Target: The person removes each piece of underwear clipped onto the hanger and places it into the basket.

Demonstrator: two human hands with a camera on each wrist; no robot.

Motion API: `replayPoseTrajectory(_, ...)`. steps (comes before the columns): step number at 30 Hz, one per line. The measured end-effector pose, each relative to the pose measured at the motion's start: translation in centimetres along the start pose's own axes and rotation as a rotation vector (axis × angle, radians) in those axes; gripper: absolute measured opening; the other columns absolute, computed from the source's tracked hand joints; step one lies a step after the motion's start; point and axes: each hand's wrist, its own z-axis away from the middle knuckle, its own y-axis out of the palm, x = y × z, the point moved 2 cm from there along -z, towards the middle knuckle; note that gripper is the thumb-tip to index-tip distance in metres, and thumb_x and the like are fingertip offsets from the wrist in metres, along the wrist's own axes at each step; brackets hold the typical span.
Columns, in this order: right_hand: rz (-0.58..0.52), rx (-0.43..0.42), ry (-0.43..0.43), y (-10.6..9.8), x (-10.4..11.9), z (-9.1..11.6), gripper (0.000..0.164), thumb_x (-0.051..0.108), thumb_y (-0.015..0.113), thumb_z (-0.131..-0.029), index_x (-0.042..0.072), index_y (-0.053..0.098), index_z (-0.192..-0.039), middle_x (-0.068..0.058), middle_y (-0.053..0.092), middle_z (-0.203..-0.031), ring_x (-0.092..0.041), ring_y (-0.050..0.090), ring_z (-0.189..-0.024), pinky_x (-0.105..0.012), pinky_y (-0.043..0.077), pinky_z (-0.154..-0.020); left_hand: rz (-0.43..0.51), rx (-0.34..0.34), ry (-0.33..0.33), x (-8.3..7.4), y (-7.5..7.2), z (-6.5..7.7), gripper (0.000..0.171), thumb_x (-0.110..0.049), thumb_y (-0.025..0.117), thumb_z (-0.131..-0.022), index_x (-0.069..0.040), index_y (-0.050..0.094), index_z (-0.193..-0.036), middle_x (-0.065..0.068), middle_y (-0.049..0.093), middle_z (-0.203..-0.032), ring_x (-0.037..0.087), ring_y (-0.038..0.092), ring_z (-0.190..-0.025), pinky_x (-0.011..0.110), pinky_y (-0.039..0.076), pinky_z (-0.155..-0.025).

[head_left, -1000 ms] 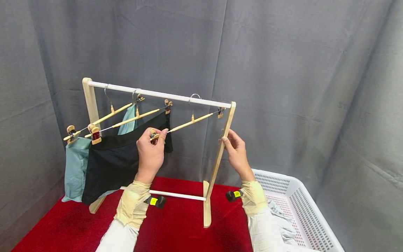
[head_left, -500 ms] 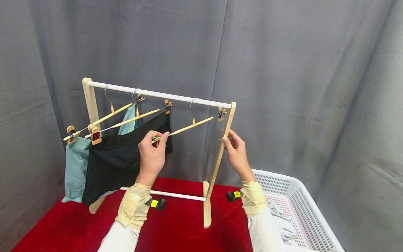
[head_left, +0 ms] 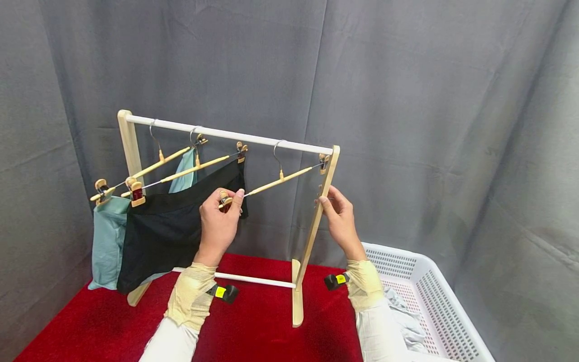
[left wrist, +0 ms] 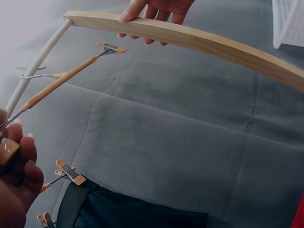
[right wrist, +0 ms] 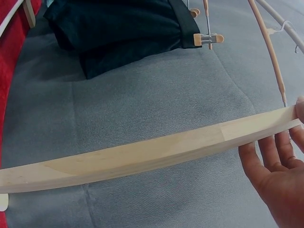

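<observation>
My left hand (head_left: 219, 221) pinches the near end of a wooden clip hanger (head_left: 280, 179), at its clip. The hanger's metal hook sits over the rack's white top rail (head_left: 230, 134), and no garment hangs from it. Its far clip (left wrist: 113, 48) is close to the rack's right post. My right hand (head_left: 339, 218) grips that wooden post (right wrist: 156, 147), thumb on the near side and fingers behind. Left of my left hand, black shorts (head_left: 167, 231) hang from a second clip hanger (head_left: 194, 170). Behind them, a light blue garment (head_left: 108, 241) hangs from a third hanger (head_left: 163, 163).
A white perforated basket (head_left: 452, 301) stands at the right, with a pale grey-blue cloth (head_left: 407, 322) inside. The rack stands on a red cloth (head_left: 253, 327), with a lower white bar (head_left: 258, 279) near its feet. Grey curtain (head_left: 407, 100) surrounds the back and sides.
My left hand has shifted slightly right with the hanger's near end, and the hanger's far clip has moved right to the post. My right hand stays on the post.
</observation>
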Motion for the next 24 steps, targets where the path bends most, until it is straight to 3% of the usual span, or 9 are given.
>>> replayPoseTrajectory(5, 0.005, 0.000, -0.009, 0.0, -0.1, 0.0, 0.033, 0.012, 0.051, -0.092, 0.001, 0.052, -0.123, -0.029, 0.054, -0.105, -0.041, 0.057, -0.093, -0.037, 0.051, -0.076, 0.070, 0.103, -0.004, 0.9, -0.3, 0.1, 0.016, -0.014, 0.058, -0.088, 0.003, 0.059, -0.088, 0.016, 0.060, -0.070, 0.025, 0.057, -0.060, 0.021, 0.045, -0.054)
replayPoseTrajectory(10, 0.012, 0.000, -0.021, 0.0, -0.1, 0.0, 0.033, 0.012, 0.052, -0.092, -0.001, 0.051, -0.123, -0.028, 0.054, -0.103, -0.039, 0.058, -0.092, -0.038, 0.052, -0.075, 0.089, 0.185, 0.018, 3.4, -0.7, 0.2, 0.026, -0.018, 0.043, -0.096, 0.002, 0.059, -0.101, 0.016, 0.063, -0.074, 0.028, 0.060, -0.066, 0.029, 0.051, -0.065)
replayPoseTrajectory(13, 0.018, 0.000, -0.024, 0.0, 0.0, 0.0, 0.034, 0.011, 0.052, -0.092, -0.002, 0.051, -0.123, -0.027, 0.054, -0.103, -0.042, 0.056, -0.093, -0.038, 0.052, -0.075, 0.034, 0.192, 0.032, 4.5, -1.2, 0.2, 0.037, -0.025, 0.031, -0.099, 0.000, 0.058, -0.107, 0.013, 0.066, -0.079, 0.023, 0.062, -0.071, 0.033, 0.050, -0.069)
replayPoseTrajectory(18, 0.000, 0.000, -0.016, 0.1, 0.0, 0.0, 0.033, 0.011, 0.052, -0.092, 0.000, 0.052, -0.122, -0.019, 0.056, -0.100, -0.046, 0.055, -0.094, -0.039, 0.052, -0.076, -0.038, 0.182, 0.085, 5.0, -2.4, 0.2, 0.046, -0.026, 0.020, -0.101, -0.002, 0.058, -0.109, 0.012, 0.067, -0.088, 0.019, 0.062, -0.079, 0.032, 0.045, -0.074)
replayPoseTrajectory(24, -0.005, -0.007, -0.021, 0.0, -0.2, 0.0, 0.032, 0.012, 0.052, -0.092, 0.000, 0.053, -0.121, -0.009, 0.058, -0.098, -0.024, 0.061, -0.089, -0.036, 0.052, -0.076, -0.034, 0.174, 0.190, 4.7, -4.0, 0.2, 0.047, -0.021, 0.017, -0.099, -0.001, 0.057, -0.114, 0.015, 0.066, -0.103, 0.021, 0.057, -0.095, 0.037, 0.041, -0.088)
